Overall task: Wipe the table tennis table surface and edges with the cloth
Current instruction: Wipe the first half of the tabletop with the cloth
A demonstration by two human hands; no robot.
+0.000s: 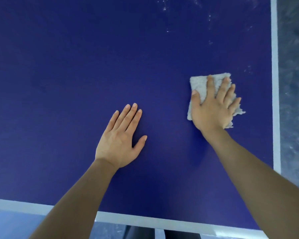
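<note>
While looking down over the table tennis table [59,83], start at its near edge and work outward. Just below that near edge, note two dark shapes [140,232], cropped, identity not determinable. Along the near edge, record the near white line [33,207], crossed by both bare forearms reaching onto the blue top. Further in, about mid-width of the table, find the left hand [121,137] palm down on the bare blue surface, fingers straight and close together, thumb splayed to the side, holding nothing. Beyond it and nearer the table's right edge, find the right hand [214,107] laid flat on the cloth [199,83], fingers extended and slightly fanned, pressing it onto the surface rather than bunching or pinching it. Log the cloth as pale grey, fluffy, folded roughly square, frayed at its right side, lying wholly on the blue top, near the right white line [274,83] but apart from it. Past that right edge, see blurred mottled grey floor [293,83]. Toward the table's far right area, note scattered white specks [164,9] and faint smears on the blue.
</note>
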